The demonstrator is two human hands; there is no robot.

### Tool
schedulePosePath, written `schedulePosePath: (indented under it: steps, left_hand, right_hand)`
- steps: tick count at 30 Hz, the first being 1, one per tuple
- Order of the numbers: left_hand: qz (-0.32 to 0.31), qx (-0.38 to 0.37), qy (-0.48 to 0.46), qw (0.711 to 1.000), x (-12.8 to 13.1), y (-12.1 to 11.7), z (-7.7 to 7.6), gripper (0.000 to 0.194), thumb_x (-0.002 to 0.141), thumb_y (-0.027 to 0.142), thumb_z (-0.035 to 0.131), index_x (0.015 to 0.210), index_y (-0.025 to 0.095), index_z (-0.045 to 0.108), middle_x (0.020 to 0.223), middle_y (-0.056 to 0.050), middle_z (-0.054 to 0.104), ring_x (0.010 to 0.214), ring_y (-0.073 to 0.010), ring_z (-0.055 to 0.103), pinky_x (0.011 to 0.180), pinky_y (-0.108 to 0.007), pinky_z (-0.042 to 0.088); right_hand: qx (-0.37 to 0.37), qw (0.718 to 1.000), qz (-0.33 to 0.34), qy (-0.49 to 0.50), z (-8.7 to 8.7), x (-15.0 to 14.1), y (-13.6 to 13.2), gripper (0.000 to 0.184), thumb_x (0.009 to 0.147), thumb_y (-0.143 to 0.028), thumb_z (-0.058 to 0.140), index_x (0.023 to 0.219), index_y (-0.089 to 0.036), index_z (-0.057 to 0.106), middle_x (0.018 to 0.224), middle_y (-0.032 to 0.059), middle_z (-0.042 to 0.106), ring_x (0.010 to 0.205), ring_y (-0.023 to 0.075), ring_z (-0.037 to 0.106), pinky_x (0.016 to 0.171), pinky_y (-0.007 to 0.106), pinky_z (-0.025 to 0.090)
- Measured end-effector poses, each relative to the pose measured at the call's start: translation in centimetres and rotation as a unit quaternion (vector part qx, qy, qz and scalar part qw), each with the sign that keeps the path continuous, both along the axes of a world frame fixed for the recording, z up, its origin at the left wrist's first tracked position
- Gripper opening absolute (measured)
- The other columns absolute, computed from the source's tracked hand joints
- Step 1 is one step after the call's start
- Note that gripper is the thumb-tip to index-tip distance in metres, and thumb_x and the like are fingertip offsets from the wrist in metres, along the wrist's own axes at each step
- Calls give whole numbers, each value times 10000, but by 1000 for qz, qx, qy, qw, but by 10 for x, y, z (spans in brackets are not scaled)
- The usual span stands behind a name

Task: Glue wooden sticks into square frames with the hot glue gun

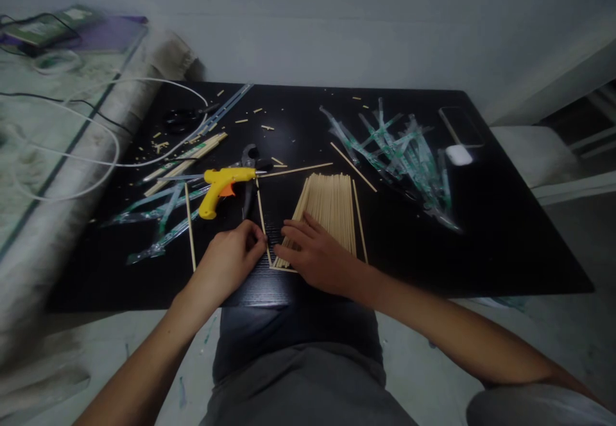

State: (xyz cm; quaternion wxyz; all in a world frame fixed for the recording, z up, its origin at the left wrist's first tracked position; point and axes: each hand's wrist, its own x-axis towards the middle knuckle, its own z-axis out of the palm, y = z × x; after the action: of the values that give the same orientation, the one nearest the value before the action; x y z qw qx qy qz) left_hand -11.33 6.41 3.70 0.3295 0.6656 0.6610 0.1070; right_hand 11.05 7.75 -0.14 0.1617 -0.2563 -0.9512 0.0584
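Note:
A flat panel of wooden sticks (332,211) lies side by side on the black table (505,246). My right hand (315,256) rests on the panel's near left corner with its fingers stretched out flat. My left hand (231,259) is closed in a pinch on a single thin stick (261,217) that runs along the panel's left side. A yellow glue gun (221,185) lies just beyond my left hand, with grey pliers (249,176) beside it.
Loose sticks and small offcuts are scattered around the panel. Clear green-printed wrappers (409,156) pile at the right, more wrappers (158,217) at the left. Black scissors (180,118) and white cables (96,156) lie at the back left. A phone (459,134) sits at the back right.

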Motion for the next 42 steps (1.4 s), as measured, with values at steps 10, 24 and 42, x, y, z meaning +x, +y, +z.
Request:
schedulePosePath:
  steps: [10, 24, 42]
  left_hand:
    - [2, 0, 9, 1000, 1, 0, -2, 262, 888, 477, 502, 909, 245, 622, 736, -12, 687, 701, -226, 670, 682, -322, 413]
    - [8, -7, 15, 1000, 1, 0, -3, 296, 874, 515, 494, 908, 251, 624, 756, -18, 700, 723, -237, 684, 687, -328, 414]
    - [-53, 193, 40, 979, 13, -9, -8, 292, 1022, 402, 499, 984, 204, 710, 860, -60, 665, 831, -234, 640, 799, -355, 502]
  right_hand:
    - [11, 1000, -8, 8, -6, 3, -2, 294, 1037, -188, 528, 1279, -216, 692, 1331, 149, 657, 1372, 315, 546, 1241, 632, 361]
    - [-9, 1000, -10, 17, 0, 3, -2, 184, 1051, -217, 526, 1110, -205, 700, 1278, 141, 652, 1342, 303, 550, 1261, 615, 322]
    - [-53, 969, -206, 122, 29, 48, 1, 208, 1052, -236, 560, 1172, -211, 728, 1303, 127, 709, 1317, 298, 608, 1191, 565, 442]
